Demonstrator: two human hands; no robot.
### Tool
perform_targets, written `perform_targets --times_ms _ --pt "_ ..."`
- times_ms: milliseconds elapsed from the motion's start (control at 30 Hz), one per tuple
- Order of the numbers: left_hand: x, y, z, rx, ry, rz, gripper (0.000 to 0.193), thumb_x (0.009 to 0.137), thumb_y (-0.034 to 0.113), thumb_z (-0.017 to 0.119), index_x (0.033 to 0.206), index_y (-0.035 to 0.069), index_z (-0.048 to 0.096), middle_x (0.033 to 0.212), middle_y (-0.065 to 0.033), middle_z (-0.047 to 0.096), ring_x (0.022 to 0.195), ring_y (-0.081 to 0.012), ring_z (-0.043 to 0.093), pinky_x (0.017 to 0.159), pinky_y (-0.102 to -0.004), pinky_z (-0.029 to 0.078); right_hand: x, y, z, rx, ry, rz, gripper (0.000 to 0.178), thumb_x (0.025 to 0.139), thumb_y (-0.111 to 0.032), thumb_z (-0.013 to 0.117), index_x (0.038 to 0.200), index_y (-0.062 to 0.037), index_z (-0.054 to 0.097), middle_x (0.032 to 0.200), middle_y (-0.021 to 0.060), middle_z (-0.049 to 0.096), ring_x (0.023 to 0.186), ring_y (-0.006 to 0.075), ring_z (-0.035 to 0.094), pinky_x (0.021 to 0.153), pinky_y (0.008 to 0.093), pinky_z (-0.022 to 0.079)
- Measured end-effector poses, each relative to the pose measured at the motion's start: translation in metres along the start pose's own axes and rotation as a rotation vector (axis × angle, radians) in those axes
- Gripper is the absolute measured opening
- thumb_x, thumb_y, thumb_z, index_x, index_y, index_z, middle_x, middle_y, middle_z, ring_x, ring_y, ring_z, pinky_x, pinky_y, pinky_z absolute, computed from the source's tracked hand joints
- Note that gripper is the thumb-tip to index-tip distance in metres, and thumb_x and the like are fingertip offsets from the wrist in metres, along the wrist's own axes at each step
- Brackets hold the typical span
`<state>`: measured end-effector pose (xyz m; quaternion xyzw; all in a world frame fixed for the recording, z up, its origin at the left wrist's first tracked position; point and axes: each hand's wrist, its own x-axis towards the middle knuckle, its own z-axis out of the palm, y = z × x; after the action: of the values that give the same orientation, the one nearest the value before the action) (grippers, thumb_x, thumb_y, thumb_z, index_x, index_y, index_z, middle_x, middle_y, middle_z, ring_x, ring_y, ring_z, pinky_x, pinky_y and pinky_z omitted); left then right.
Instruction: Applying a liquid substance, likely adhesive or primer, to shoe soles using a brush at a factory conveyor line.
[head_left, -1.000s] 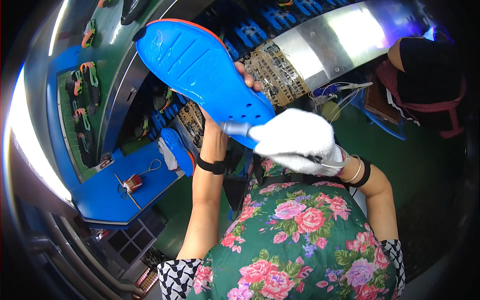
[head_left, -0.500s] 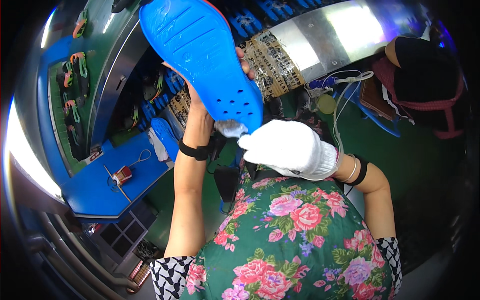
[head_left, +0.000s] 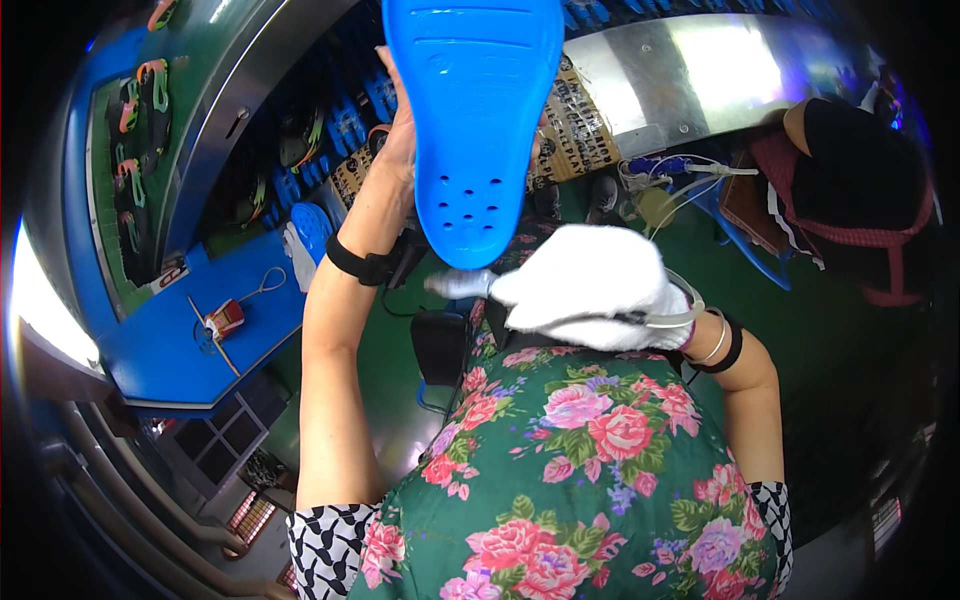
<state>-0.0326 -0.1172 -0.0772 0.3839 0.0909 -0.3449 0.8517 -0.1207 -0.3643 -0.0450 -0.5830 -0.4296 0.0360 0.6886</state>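
Observation:
My left hand [head_left: 400,135] is wrapped round a blue shoe sole [head_left: 478,110], with the thumb along its left edge and other fingers partly hidden behind it. The sole is held up in front of me, its far end cut off by the top of the view. Small holes dot its nearer, rounded end. A white knitted glove covers my right hand [head_left: 590,285], which is closed on a small brush [head_left: 462,285]. The brush has a pale handle and a dark tip, blurred by motion. It sits just below the sole's near end, apparently apart from it.
At left, a blue table [head_left: 160,350] carries a red spool-like object [head_left: 225,318] and another blue sole [head_left: 311,230]. Shoes with bright straps [head_left: 130,185] hang on a green panel. Ahead runs a metal rail [head_left: 690,75] partly wrapped in printed tape. Dark red cloth [head_left: 800,190] lies at right.
The sole has turned more upright and shifted slightly right and away from me. My right hand has drawn the brush off its near end, a little lower.

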Motion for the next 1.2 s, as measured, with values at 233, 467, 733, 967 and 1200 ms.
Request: perform_targets --times_ms 233,467,733,967,1200 --pt "0.014 0.010 0.018 0.268 0.098 -0.010 0.106 0.088 0.087 0.024 0.161 0.010 0.032 0.156 -0.0184 0.046 0.139 -0.0309 0.052 0.111 -0.0457 0.051 -0.007 0.013 0.012 -0.296 -0.027 -0.087 0.027 0.083 -0.009 0.079 0.110 -0.0063 0.076 0.109 0.0116 0.076 0.090 0.0278 0.073 0.075 0.0371 0.061" --pt "0.021 0.011 -0.003 0.311 0.174 -0.098 0.098 0.094 0.081 0.025 0.161 0.010 0.034 0.157 -0.0166 0.046 0.138 -0.0288 0.053 0.109 -0.0438 0.052 0.003 0.018 -0.009 -0.196 -0.073 -0.074 0.030 0.085 -0.010 0.076 0.115 -0.0086 0.075 0.116 0.0104 0.075 0.093 0.0281 0.072 0.077 0.0367 0.060" --pt "0.016 0.014 0.027 0.607 0.036 -0.162 0.096 0.096 0.079 0.033 0.158 0.006 0.038 0.156 -0.0174 0.046 0.138 -0.0255 0.052 0.112 -0.0385 0.048 0.010 0.024 -0.012 0.046 -0.112 -0.038 0.029 0.081 -0.010 0.081 0.109 -0.0122 0.078 0.107 0.0075 0.077 0.092 0.0261 0.073 0.079 0.0372 0.059" --pt "0.020 0.015 0.030 0.589 0.048 -0.199 0.098 0.096 0.080 0.033 0.156 0.003 0.040 0.153 -0.0192 0.049 0.134 -0.0255 0.054 0.112 -0.0382 0.047 0.024 0.018 -0.021 -0.191 -0.121 -0.038 0.027 0.079 -0.007 0.080 0.105 -0.0133 0.078 0.106 0.0067 0.077 0.087 0.0262 0.073 0.075 0.0364 0.058" --pt "0.017 0.002 0.025 0.213 0.078 -0.174 0.092 0.098 0.077 0.034 0.159 0.007 0.037 0.154 -0.0124 0.050 0.133 -0.0211 0.053 0.112 -0.0416 0.047 0.009 0.006 -0.039 0.253 0.204 0.379 0.011 0.077 0.002 0.079 0.087 -0.0029 0.078 0.103 0.0166 0.077 0.089 0.0242 0.073 0.081 0.0364 0.057"
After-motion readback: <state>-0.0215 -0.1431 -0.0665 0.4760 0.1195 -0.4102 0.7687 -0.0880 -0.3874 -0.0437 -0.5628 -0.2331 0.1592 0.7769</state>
